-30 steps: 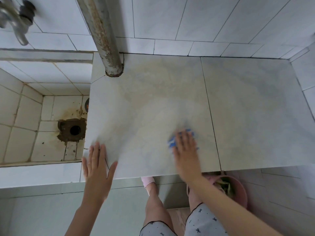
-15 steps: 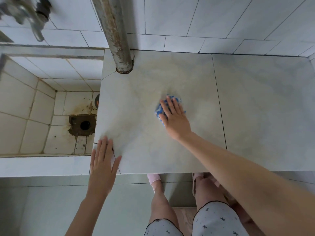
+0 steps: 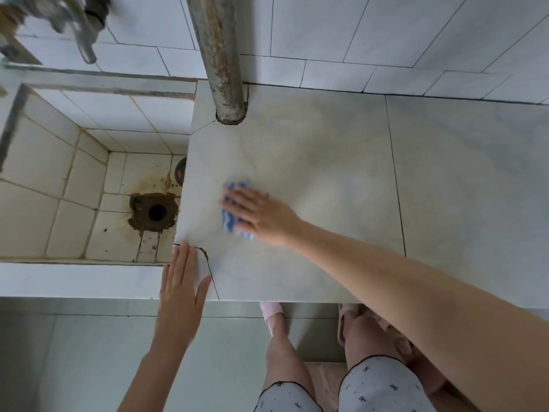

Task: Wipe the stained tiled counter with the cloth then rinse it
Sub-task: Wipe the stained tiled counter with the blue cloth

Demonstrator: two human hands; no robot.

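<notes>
The left hand (image 3: pixel 181 288) is laid flat and open on the counter's (image 3: pixel 326 179) near corner, holding nothing, so it's just used as a brace. Further in, the cloth (image 3: pixel 230 217) is pinned under the right hand's (image 3: pixel 261 215) spread palm — it's been swept from the middle over to the left edge by the sink (image 3: pixel 74 179) in the last half second. Yellowish staining near the pipe (image 3: pixel 221 55) hasn't been reached, so rinsing under the tap (image 3: pixel 80 28) looks a way off — wiping probably isn't half done.

Pale patterned shorts (image 3: pixel 383 388); pink slippers (image 3: pixel 271 310)
</notes>
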